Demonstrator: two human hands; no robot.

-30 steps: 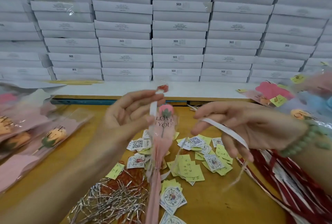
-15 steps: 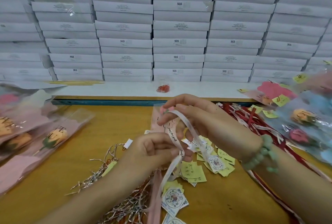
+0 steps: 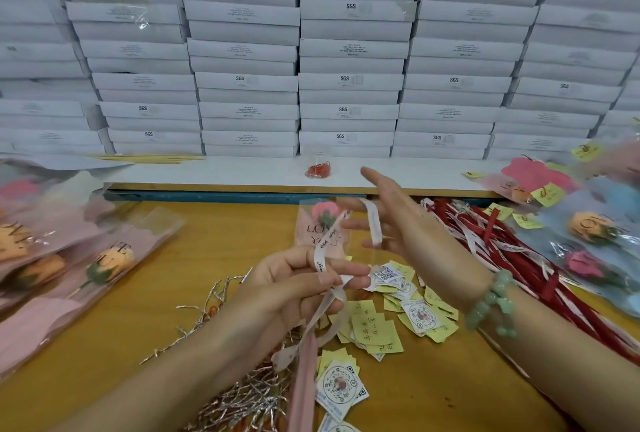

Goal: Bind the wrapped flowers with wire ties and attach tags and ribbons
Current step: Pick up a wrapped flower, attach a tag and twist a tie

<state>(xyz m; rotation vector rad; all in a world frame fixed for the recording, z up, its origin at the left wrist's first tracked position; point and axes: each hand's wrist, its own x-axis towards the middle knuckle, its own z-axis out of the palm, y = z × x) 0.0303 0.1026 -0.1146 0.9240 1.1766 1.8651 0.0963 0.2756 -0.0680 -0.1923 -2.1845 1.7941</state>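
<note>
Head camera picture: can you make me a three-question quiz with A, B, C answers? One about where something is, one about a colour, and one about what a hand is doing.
1. Where is the little bag of red bits?
A. In a hand.
B. On the white ledge below the stacked boxes.
C. On the yellow tags.

2. What colour is the bead bracelet?
A. Red.
B. Black.
C. Green.

3. What is the left hand doing?
A. Pinching the white ribbon.
B. Lying flat on the table.
C. Holding scissors.

Answers:
1 B, the bag sits by itself on the ledge.
2 C, its beads are pale green.
3 A, thumb and fingers close on the ribbon in a tight grip.
</note>
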